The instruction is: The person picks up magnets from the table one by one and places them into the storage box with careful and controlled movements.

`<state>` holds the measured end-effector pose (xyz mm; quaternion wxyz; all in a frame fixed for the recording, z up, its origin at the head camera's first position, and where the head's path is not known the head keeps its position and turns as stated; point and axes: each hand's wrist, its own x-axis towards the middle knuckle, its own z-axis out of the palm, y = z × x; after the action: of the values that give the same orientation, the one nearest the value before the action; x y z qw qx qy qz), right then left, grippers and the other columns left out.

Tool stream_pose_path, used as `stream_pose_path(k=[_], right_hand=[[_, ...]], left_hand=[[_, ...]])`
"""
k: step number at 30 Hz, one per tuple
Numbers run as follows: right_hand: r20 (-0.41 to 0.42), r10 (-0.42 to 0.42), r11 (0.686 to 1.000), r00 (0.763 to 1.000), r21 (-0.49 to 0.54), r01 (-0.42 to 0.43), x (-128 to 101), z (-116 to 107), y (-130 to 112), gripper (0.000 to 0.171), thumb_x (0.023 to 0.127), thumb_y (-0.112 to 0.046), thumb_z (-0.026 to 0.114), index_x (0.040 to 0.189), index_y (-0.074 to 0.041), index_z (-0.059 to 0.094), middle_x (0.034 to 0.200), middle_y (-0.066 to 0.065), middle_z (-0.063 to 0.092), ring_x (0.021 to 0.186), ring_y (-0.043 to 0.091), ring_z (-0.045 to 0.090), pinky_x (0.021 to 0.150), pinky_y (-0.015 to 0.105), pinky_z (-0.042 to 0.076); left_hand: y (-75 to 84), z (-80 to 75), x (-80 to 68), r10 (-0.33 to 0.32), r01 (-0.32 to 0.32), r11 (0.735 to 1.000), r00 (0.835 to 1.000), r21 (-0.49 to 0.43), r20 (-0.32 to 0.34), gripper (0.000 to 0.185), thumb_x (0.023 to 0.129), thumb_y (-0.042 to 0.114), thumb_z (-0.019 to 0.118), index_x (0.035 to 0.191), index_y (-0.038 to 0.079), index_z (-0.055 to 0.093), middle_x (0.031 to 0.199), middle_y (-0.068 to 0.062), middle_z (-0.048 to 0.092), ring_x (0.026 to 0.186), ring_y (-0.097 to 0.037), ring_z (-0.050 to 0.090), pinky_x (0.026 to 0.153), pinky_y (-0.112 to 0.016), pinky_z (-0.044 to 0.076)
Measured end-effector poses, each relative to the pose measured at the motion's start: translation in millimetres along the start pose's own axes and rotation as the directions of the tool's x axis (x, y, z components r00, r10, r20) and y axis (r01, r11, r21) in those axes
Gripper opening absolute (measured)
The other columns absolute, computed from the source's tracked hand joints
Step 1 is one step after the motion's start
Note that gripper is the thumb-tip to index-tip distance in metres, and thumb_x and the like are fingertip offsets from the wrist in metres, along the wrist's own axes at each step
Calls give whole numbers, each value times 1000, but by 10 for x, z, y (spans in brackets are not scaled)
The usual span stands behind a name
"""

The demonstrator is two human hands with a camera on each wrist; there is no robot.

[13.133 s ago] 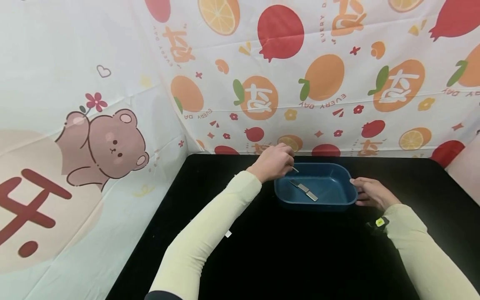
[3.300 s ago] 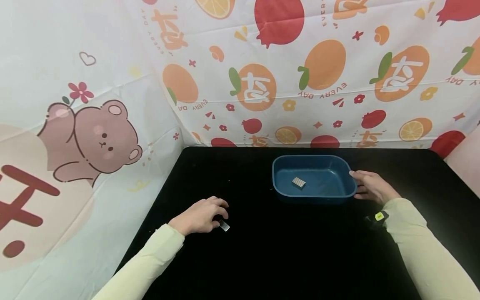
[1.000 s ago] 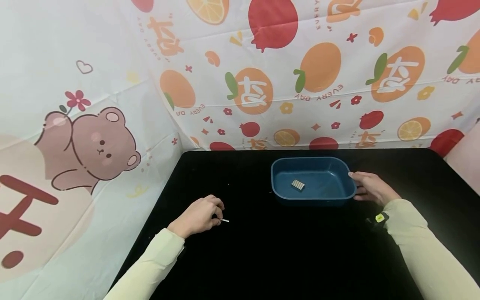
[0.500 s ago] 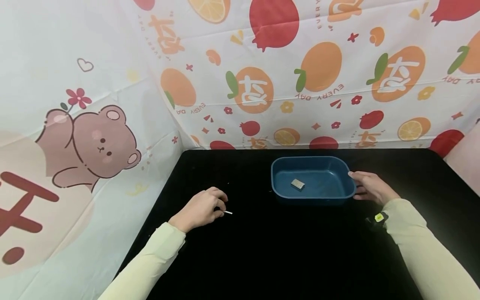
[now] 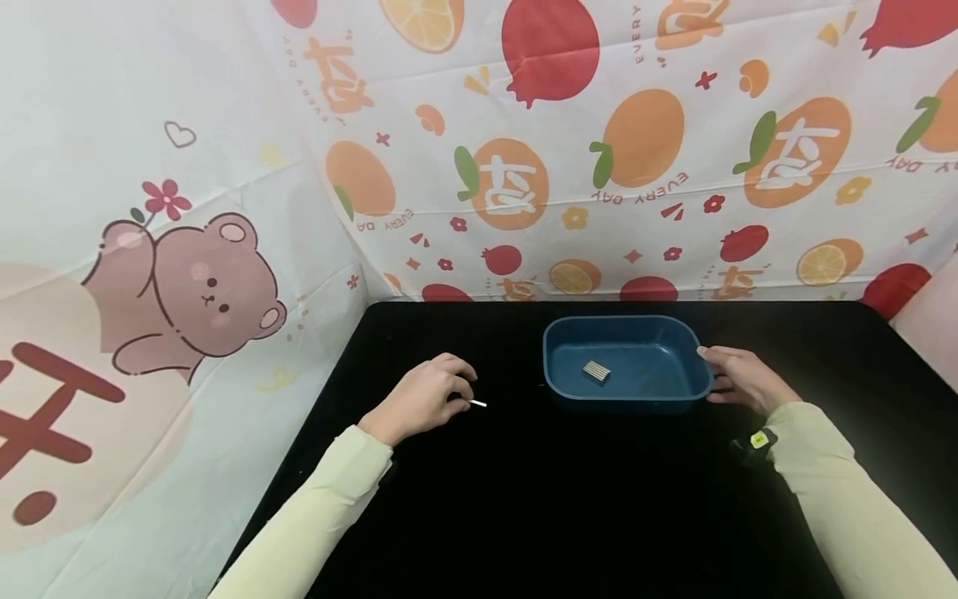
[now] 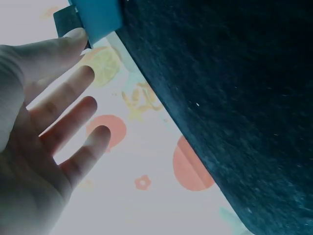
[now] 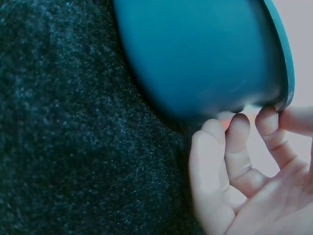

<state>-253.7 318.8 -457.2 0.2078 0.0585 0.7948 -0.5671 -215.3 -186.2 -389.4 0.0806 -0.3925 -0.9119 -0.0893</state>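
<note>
My left hand (image 5: 427, 395) is above the left half of the black table, pinching a small flat rectangular piece (image 5: 478, 403) between thumb and fingertips. In the head view only its thin pale edge shows; in the left wrist view the piece (image 6: 67, 20) looks dark, and the other fingers are spread. My right hand (image 5: 748, 378) holds the right end of a blue plastic bin (image 5: 629, 399), thumb at the rim and fingers against the outer wall, as the right wrist view shows. Inside the bin, left of its middle, lies a small ridged silvery block (image 5: 596, 371).
The black table (image 5: 569, 499) spreads around and in front of the bin. A fruit-print cloth (image 5: 576, 166) hangs along its back edge, and a bear-print cloth (image 5: 209, 283) hangs at the left. Tiny pale specks dot the tabletop.
My left hand has lifted the flat piece off the table and carried it right and away from me, nearer the bin. My right hand keeps its hold. Earlier, a longer silvery strip lay in the bin.
</note>
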Motion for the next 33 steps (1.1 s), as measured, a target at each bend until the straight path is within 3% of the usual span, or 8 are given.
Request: stream_pose_path(k=[11,18,26,33], right_hand=[[15,8,998,1000,55,-9,5,25,-23,58,101,-52,46,135,-5,46,90,-14,68,83,6,70,78,31,59],[23,-10,1000,1000,29,9,-30,15,4,71,102,-53,43,146,1,35,93,-13,67,86,8,70,81,33,60],[14,-7,1000,1000,23,7,-48,-2,-5,73,100,-55,44,146,1,35,94,-14,67,86,8,69,81,32,60],[1,24,1000,1000,19,-24,-25,14,-16,73,100,-56,44,147,0,35,95,-11,65,86,8,68,81,31,60]], left_hand=[[36,-148,182,-24,26,999,998,43,-57,4,83,13,79,86,15,78,115,-2,69,112,-21,62,92,-38,55],[82,-297,297,-40,41,999,997,14,-66,4,85,15,78,88,12,79,117,-4,69,114,-22,61,95,-38,54],[166,-414,527,-39,40,999,997,14,-67,5,87,15,76,91,13,79,118,-4,69,116,-20,59,98,-37,53],[245,-537,649,20,-16,999,997,50,-79,5,88,17,75,88,12,78,117,-3,69,115,-21,60,98,-36,53]])
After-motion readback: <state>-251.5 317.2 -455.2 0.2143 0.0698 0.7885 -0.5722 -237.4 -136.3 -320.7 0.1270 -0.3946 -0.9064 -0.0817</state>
